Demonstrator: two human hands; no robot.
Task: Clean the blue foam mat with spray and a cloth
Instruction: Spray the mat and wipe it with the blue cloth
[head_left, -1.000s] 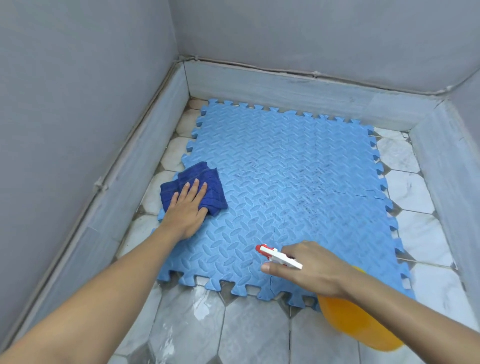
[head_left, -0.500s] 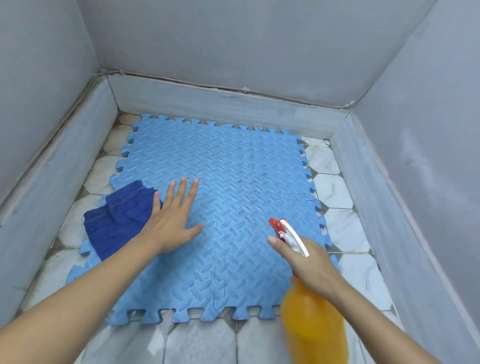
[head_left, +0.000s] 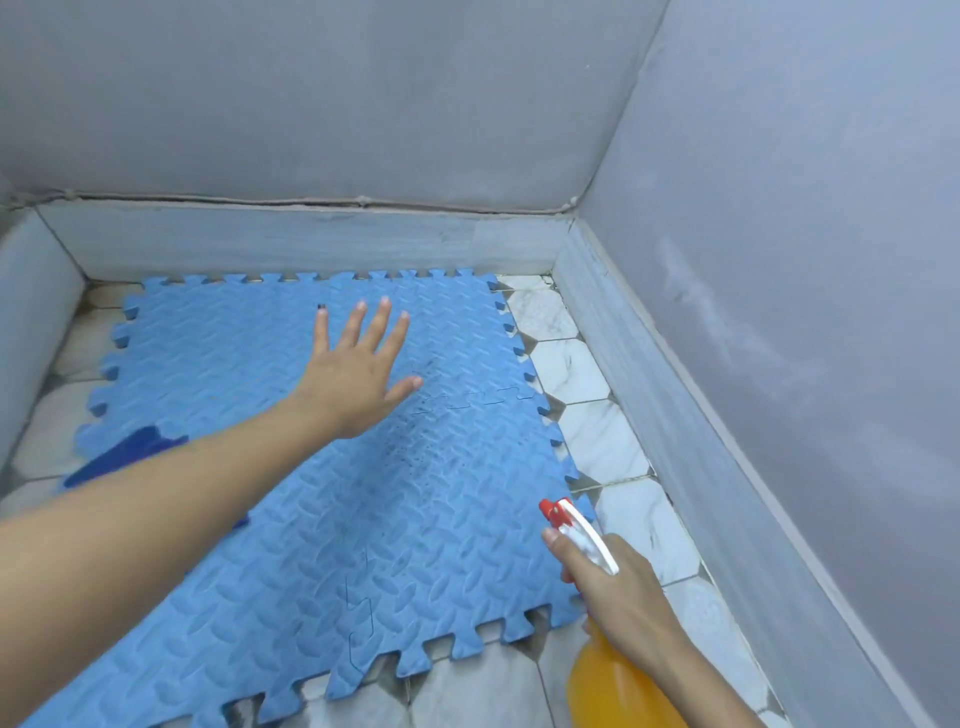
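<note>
Since a second earlier, the left hand (head_left: 358, 371) had let go of the dark blue cloth (head_left: 127, 453) and moved away from it toward the middle of the blue foam mat (head_left: 291, 525). That hand was spread wide, fingers straight and apart, palm down over the far half of the mat; whether it pressed the foam or hovered just above could not be told. The cloth lay behind it at the mat's left edge, mostly hidden by the left forearm, with only a dark strip showing. The right hand (head_left: 618, 587) gripped the neck of an orange spray bottle (head_left: 618, 686), one finger lying along the white trigger, and the red nozzle (head_left: 550, 509) had been raised to aim up and left across the mat from its near right corner. The mat itself, made of interlocking pieces with toothed edges, lay flat on a pale tiled floor (head_left: 587, 379) in a corner bounded by grey walls. Dark speckled marks showed near its centre, just to the right of the open hand. Judging from this, wiping had paused and another round of spraying was being set up, likely aimed at that dirty patch. No mist was visible. The cloth would have to be picked up again afterwards, and the left hand sat close to the likely spray path.
</note>
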